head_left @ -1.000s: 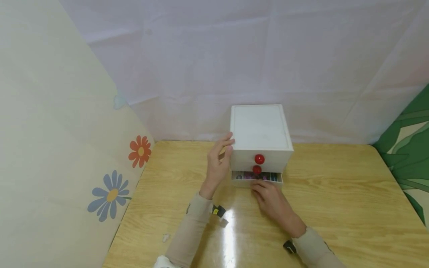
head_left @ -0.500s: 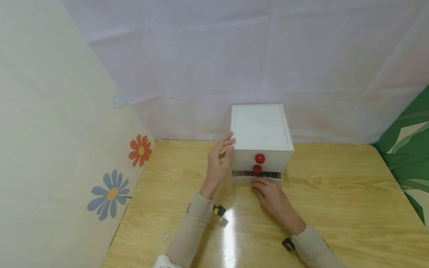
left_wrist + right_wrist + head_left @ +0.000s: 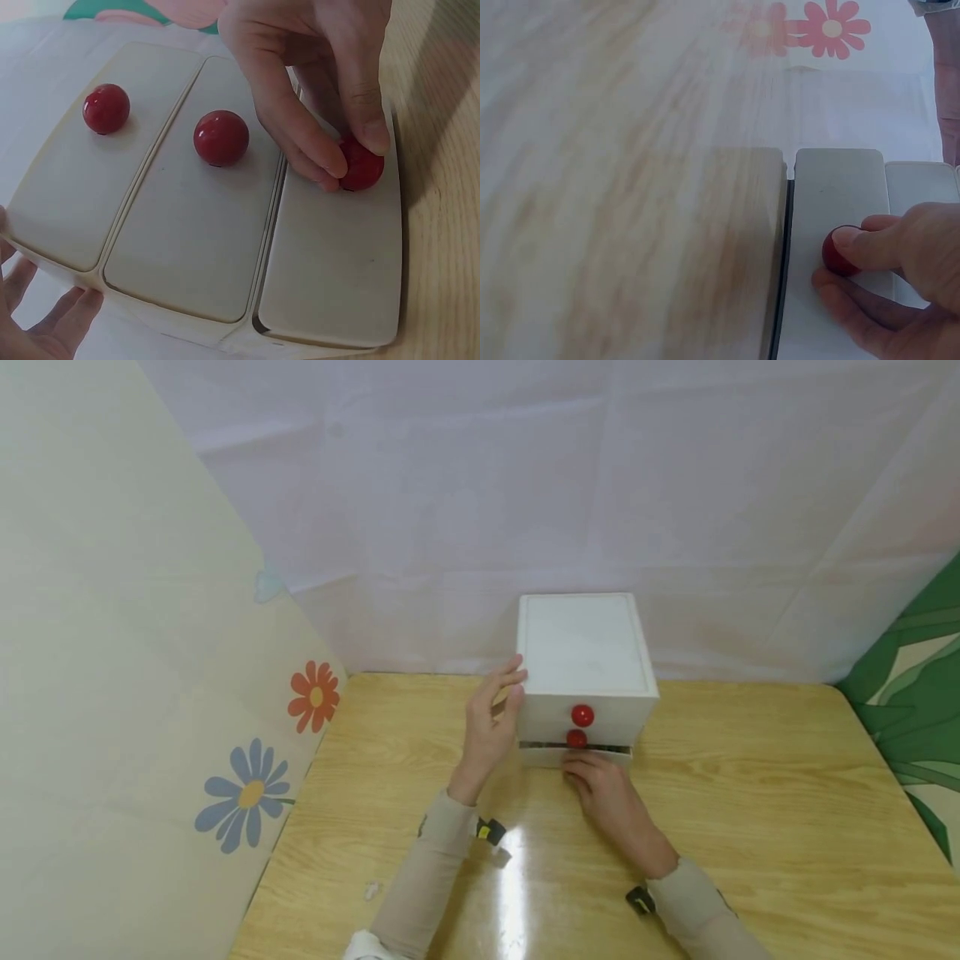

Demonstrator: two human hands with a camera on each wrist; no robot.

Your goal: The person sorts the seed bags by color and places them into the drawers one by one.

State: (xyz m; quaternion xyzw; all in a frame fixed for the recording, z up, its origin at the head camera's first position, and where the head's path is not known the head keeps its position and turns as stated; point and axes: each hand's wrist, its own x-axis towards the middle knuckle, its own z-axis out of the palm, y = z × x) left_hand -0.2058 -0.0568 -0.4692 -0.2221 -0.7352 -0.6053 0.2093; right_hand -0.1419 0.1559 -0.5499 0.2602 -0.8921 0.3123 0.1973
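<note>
A small white drawer cabinet (image 3: 581,647) stands on the table, its three drawer fronts each bearing a round red knob. My right hand (image 3: 611,797) pinches the lowest drawer's red knob (image 3: 838,253) between thumb and fingers. That bottom drawer (image 3: 542,757) juts out slightly, with a thin dark gap along its top. My left hand (image 3: 491,722) rests against the cabinet's left side, fingertips at the top edge. In the left wrist view, the middle knob (image 3: 221,138) and top knob (image 3: 106,109) are untouched. The drawer's contents are almost wholly hidden.
A tiny whitish piece (image 3: 372,890) lies on the wooden table (image 3: 750,793) left of the left forearm. A pale cloth wall (image 3: 450,527) rises behind the cabinet, and a flower-printed panel (image 3: 150,652) borders the left side.
The bottom drawer has slid inward, away from me, with my right hand following on its knob. The colourful contents seen earlier are now covered. My left hand stays in place.
</note>
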